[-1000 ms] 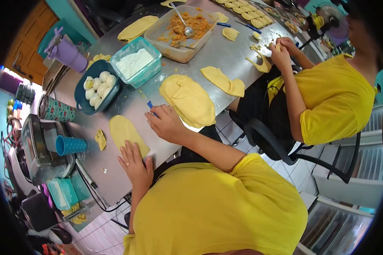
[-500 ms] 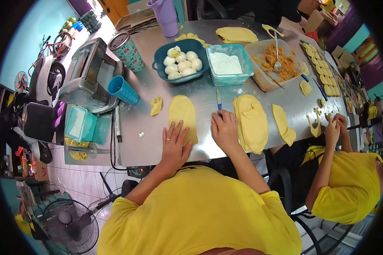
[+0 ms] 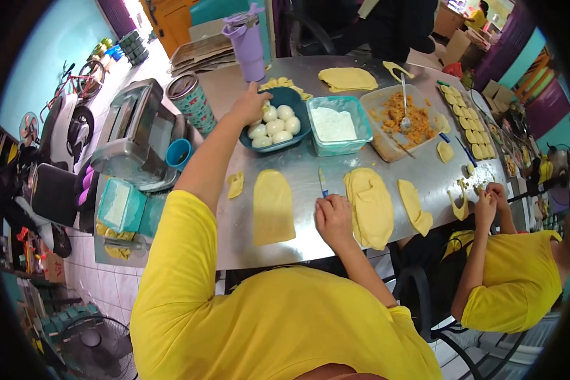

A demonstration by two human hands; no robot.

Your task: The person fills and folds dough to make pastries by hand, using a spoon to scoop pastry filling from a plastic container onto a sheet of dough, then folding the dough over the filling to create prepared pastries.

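Note:
My left hand [image 3: 250,106] reaches over the left rim of a dark blue basin [image 3: 278,147] holding several peeled boiled eggs [image 3: 275,126]. Its fingers are bent at a small yellowish piece by the eggs; what they pinch is partly hidden. Resting on the metal table, my right hand [image 3: 334,218] is closed around the blue handle of a knife [image 3: 322,180], its blade pointing away from me. Between my arms lies a flat strip of yellow dough [image 3: 273,209]. A stack of dough sheets [image 3: 368,209] sits just right of my right hand.
Beyond are a tub of white flour [image 3: 335,125] and a container of orange filling [image 3: 386,149] with a spoon. A metal dough roller [image 3: 130,136], blue cup [image 3: 178,154] and patterned tumbler [image 3: 193,104] stand left. A co-worker [image 3: 513,272] sits right, near a tray of dough pieces [image 3: 468,123].
My left hand has left the dough strip and moved forward to the egg basin. The right hand stays at the knife. The view has shifted slightly upward.

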